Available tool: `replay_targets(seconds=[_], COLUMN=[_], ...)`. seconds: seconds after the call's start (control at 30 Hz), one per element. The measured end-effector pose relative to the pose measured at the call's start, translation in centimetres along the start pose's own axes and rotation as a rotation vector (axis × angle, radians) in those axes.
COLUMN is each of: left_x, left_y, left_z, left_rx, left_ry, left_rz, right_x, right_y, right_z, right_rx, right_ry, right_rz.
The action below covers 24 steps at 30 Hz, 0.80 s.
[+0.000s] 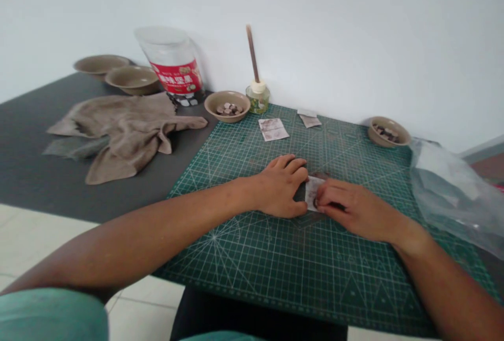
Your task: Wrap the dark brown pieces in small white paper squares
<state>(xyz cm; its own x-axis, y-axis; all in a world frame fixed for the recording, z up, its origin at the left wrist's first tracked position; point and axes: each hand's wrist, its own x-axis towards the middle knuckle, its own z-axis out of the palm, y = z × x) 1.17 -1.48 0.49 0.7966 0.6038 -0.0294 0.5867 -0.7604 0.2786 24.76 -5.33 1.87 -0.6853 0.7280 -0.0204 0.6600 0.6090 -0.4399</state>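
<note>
A small white sheet with dark smudges (pixel 311 193) lies on the green cutting mat (pixel 252 257), between my two hands. From the left, my left hand (pixel 281 186) rests flat, fingers apart, with its thumb and fingertips at the sheet's left edge. My right hand (pixel 350 204) has its fingers pinched together over the sheet's right part. Something small and dark shows at those fingertips, too blurred to name. A dark, see-through flat piece (pixel 309 220) shows partly under the sheet.
Two more smudged sheets, one nearer (pixel 273 129) and one farther (pixel 309 118), lie behind my hands. Bowls of small pieces stand at left (pixel 210 107) and right (pixel 405 141). Around them are a plastic jar (pixel 177 75), brown cloth (pixel 126 125), brush holder (pixel 258 100) and clear plastic bag (pixel 457 194).
</note>
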Motion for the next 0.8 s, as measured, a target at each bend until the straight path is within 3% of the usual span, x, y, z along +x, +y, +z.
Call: replay_targets(seconds=[0.2,0.3,0.43,0.5,0.8], left_x=[0.0,0.0,0.0,0.0,0.0], left_y=[-0.2,-0.3,-0.4,-0.4,-0.4], left_z=[0.1,0.1,0.2,0.2,0.3], left_rx=[-0.012,-0.019,-0.018,-0.022,-0.006], left_ry=[0.025,0.013,0.022,0.022,0.027], left_rz=[-0.003,0.016,0.009,0.002,0.003], right_x=[0.9,0.2,-0.3,-0.1,0.2], right_y=[0.7,1.0,-0.3,-1.1,-1.2], right_z=[0.0,-0.4,-0.3,-0.3,-0.6], right_rx=[-0.093,0.219,0.817,0.942,1.048], right_ry=[0.219,0.402,0.683,0.718,0.707], right_rz=[0.208,0.293,0.26,0.267,0.312])
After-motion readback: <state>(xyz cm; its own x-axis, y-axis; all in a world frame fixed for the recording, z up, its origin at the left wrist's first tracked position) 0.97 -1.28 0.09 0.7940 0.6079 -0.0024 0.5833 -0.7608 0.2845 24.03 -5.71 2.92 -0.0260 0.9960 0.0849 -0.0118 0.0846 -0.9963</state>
